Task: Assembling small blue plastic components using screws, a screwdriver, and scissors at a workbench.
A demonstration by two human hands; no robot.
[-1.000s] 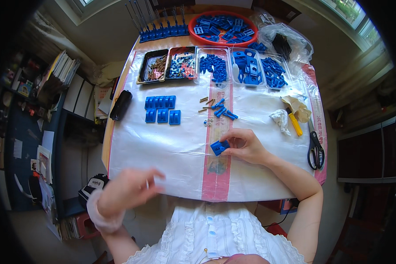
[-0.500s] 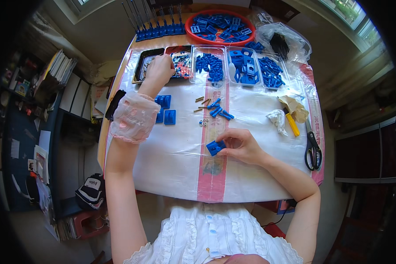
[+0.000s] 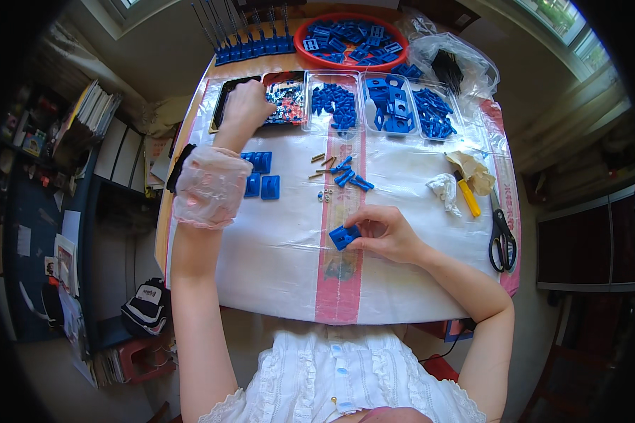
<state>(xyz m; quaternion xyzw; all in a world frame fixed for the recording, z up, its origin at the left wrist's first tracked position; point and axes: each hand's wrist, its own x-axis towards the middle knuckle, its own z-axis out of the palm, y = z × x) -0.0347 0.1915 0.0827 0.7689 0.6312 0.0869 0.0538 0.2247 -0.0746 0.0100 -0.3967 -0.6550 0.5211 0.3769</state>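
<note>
My right hand (image 3: 386, 233) rests near the middle of the table, thumb and fingers pinched on a small square blue plastic part (image 3: 341, 238). At the far left, my left hand (image 3: 247, 106) reaches over a black tray (image 3: 219, 116), next to a second tray of tiny metal and dark pieces (image 3: 286, 103). Its fingers are curled together, and what they may hold is hidden. Under my left wrist lie several blue blocks (image 3: 269, 187). Beyond the right hand are brass pins (image 3: 326, 171), blue sleeve-like pieces (image 3: 360, 182) and small nuts (image 3: 324, 196).
Clear bins along the back hold blue parts (image 3: 334, 99), flat blue plates (image 3: 389, 106) and more blue pieces (image 3: 434, 113). Behind them stand a red basin (image 3: 303, 56) and a blue rack with rods (image 3: 254, 51). Scissors (image 3: 502, 240) and a yellow-handled tool (image 3: 468, 199) lie right.
My left hand has shifted slightly left over the trays, uncovering more of the tiny pieces. The right hand keeps the blue part in nearly the same place.
</note>
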